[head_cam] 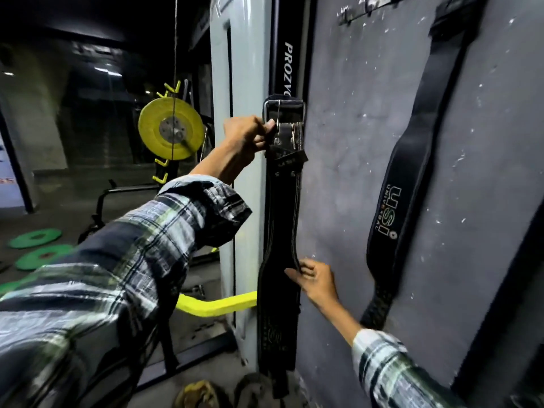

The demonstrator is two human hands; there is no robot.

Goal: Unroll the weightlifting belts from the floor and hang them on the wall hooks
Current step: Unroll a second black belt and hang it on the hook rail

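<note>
A black leather weightlifting belt (279, 231) hangs straight down against the left edge of the grey wall (347, 172), its steel buckle (284, 113) at the top. My left hand (247, 136) pinches the belt just under the buckle. Lower down, my right hand (315, 281) rests with fingers spread on the belt's right edge where it widens. A second black belt (403, 201) with white lettering hangs on the wall to the right, its top at a dark hook bar (368, 10). No hook is visible behind the first buckle.
A white machine frame (244, 69) stands just left of the belt, with a yellow bar (217, 306) near its base. Behind it a yellow weight plate (170, 132) sits on a rack. Green plates (41, 245) lie on the floor at left. Footwear (229, 391) lies below.
</note>
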